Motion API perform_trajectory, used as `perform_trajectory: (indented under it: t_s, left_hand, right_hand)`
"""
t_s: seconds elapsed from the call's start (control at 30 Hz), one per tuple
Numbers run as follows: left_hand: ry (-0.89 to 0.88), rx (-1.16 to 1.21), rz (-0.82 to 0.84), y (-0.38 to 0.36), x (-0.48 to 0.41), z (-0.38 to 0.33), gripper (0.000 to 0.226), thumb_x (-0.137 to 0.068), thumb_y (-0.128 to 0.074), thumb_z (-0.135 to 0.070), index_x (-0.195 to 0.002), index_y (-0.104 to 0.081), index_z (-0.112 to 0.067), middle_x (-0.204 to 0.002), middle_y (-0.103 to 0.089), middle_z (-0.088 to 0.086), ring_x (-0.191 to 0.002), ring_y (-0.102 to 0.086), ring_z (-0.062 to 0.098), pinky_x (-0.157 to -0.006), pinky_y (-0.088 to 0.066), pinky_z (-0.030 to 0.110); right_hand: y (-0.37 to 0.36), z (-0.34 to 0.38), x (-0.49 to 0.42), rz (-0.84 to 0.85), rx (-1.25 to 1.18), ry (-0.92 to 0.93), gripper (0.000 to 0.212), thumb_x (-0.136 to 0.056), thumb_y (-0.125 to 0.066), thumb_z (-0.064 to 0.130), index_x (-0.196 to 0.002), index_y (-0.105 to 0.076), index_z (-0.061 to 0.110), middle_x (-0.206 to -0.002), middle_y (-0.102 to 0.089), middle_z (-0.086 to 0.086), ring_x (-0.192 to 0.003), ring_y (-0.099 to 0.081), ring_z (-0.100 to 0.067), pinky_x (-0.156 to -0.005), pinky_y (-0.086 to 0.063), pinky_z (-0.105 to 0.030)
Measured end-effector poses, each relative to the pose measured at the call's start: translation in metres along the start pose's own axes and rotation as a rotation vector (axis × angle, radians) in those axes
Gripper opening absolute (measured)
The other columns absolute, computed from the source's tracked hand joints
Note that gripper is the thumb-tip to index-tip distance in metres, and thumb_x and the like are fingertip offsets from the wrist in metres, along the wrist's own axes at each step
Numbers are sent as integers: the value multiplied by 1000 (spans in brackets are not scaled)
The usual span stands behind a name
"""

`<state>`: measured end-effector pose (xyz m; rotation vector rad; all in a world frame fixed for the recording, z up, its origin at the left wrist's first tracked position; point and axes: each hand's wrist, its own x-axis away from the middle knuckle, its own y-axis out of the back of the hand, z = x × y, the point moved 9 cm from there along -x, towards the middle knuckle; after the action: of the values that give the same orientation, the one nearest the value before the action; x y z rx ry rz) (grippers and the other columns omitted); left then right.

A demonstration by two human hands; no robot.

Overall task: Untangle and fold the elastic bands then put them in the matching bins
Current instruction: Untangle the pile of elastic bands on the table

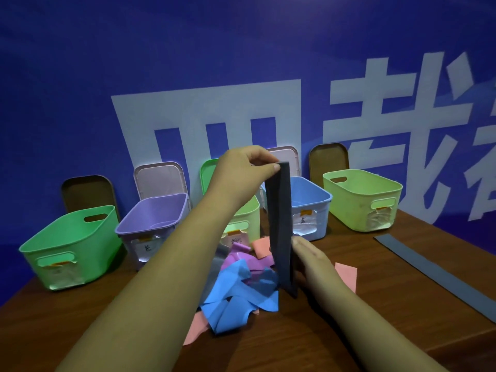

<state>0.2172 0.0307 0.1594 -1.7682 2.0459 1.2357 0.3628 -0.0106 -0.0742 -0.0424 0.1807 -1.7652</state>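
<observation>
Vertically, grey band [280,224] hangs from left hand [241,167].

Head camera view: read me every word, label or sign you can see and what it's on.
"四": large white print on the blue backdrop.
Second white character beside it: partly hidden, possibly "载".
Third character, at the right edge: cut off, unreadable.
Handwritten labels on the purple bin, middle yellow-green bin and blue bin: too small to read.
Labels on the green bin and right yellow-green bin: blurred.
</observation>
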Motion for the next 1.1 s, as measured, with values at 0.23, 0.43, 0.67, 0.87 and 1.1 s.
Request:
perform_trajectory:
  t_s: [0.23, 0.43, 0.67, 0.87, 1.1]
  left_hand:
    - [-105, -19, -90, 13, -32, -40, 10, -94, -80, -24, -104, -83, -23, -90, -76, -15, -78, -66, -11, -65, -45, 1]
    - [-90, 17, -96, 0, -53, -50, 10, -95, -78, -24, -105, -82, -23, -94, -79, -10, -91, -73, 5, -85, -62, 26]
    - [-24, 63, -108, -48, -72, -39, 6, -91, -77, -24, -91, -80, -30, -85, -77, -13, -81, -73, 7, -81, -65, 35]
    - [162, 254, -46, -132, -68, -4, 12, -95, -74, -7, -90, -77, -17, -75, -76, 4, -57, -72, 16, -68, -68, 42]
    - [166, 50, 25, -254, -44, 39, 18, -88, -64, -11, -84, -56, -27, -75, -67, 3, -68, -72, 29, -63, -65, 48]
  right_hand:
    - [11, 3, -16, -74, -5, -110, 50, -107, -47, 58, -116, -82, 24, -113, -82, -1, -115, -72, -25, -102, -55, -47]
    - [33, 26, 5, -57, 219, 66, 34, -107, -54, 54, -117, -76, 30, -111, -79, 3, -110, -73, -21, -101, -59, -54]
    - [87, 43, 25, -143, 470, 73, 32, -111, -52, 40, -97, -73, 21, -80, -72, 2, -71, -69, -9, -60, -53, -28]
    - [167, 60, 43, -281, 826, 16, 31, -107, -58, 38, -79, -62, 24, -69, -66, 5, -60, -60, -4, -55, -42, -26]
    - [266, 61, 70, -370, 1057, -186, 30, -101, -69, 43, -96, -68, 13, -85, -70, -11, -67, -61, -19, -59, -43, -31]
